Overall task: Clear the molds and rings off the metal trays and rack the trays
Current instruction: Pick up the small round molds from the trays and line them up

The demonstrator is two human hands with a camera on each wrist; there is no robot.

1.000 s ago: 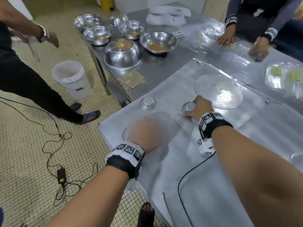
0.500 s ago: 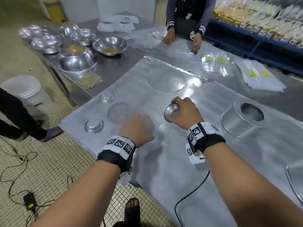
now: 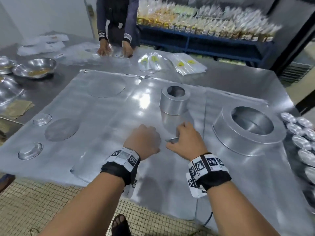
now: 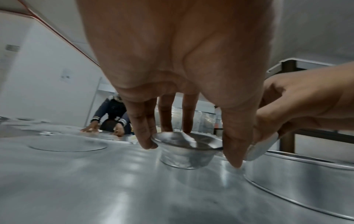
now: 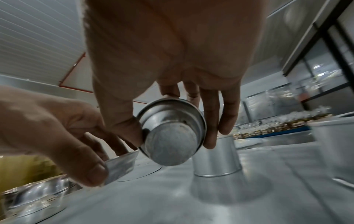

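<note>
My left hand (image 3: 144, 139) pinches a small round metal mold (image 4: 187, 150) by its rim, mouth up, low over the metal tray (image 3: 102, 142). My right hand (image 3: 185, 140) grips a second small mold (image 5: 172, 133), tilted with its base toward the wrist camera. The two hands are close together near the tray's middle. Just beyond them stands a tall metal ring (image 3: 173, 103). A wide, low ring mold (image 3: 248, 128) sits to the right. Two more small molds (image 3: 30, 150) (image 3: 42, 119) and flat discs (image 3: 62, 129) (image 3: 106, 86) lie on the left.
Several small molds (image 3: 300, 142) are gathered past the tray's right edge. Steel bowls (image 3: 35, 67) stand at far left and plastic bags (image 3: 170, 63) lie behind the trays. Another person (image 3: 115, 23) works across the table. Shelves of packaged goods (image 3: 204, 23) line the back.
Both hands have travelled right across the tray, each carrying a small mold lifted from the left part. The view has swung right, and the tall ring and wide ring mold are now close.
</note>
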